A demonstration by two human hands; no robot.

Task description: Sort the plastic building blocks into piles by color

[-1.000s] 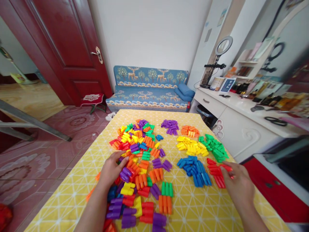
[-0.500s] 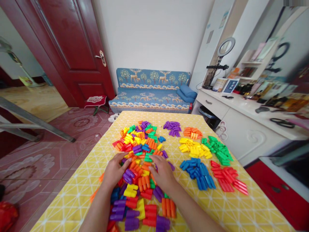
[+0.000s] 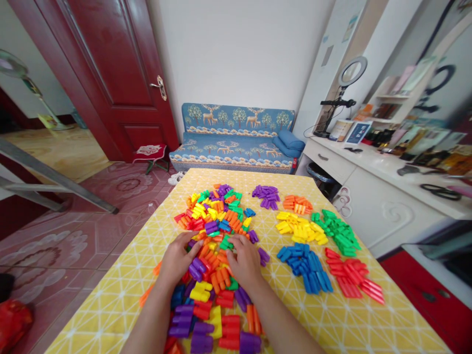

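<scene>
A mixed pile of plastic building blocks [image 3: 201, 291] in red, orange, yellow, green, blue and purple covers the left and near part of the table. My left hand [image 3: 180, 259] rests on the pile's left side, thumb apart from the fingers, beside a purple block [image 3: 197, 268]. On the other side, my right hand [image 3: 245, 261] lies over the pile with curved, parted fingers. Its fingertips are at a green block [image 3: 225, 242], and orange blocks lie by its thumb. Neither hand visibly holds a block; what lies under the palms is hidden.
Single-colour heaps lie on the right: purple [image 3: 266, 196], orange [image 3: 297, 204], yellow [image 3: 300, 227], green [image 3: 339, 233], blue [image 3: 306, 268] and red [image 3: 352, 274]. Beyond the yellow-clothed table [image 3: 121, 290] stands a blue sofa [image 3: 236, 142]. A white dresser [image 3: 354, 172] is at right.
My right hand has shifted slightly inward over the pile, and its fingers sit nearer the green block. My left hand stays almost in place. The view has turned a little.
</scene>
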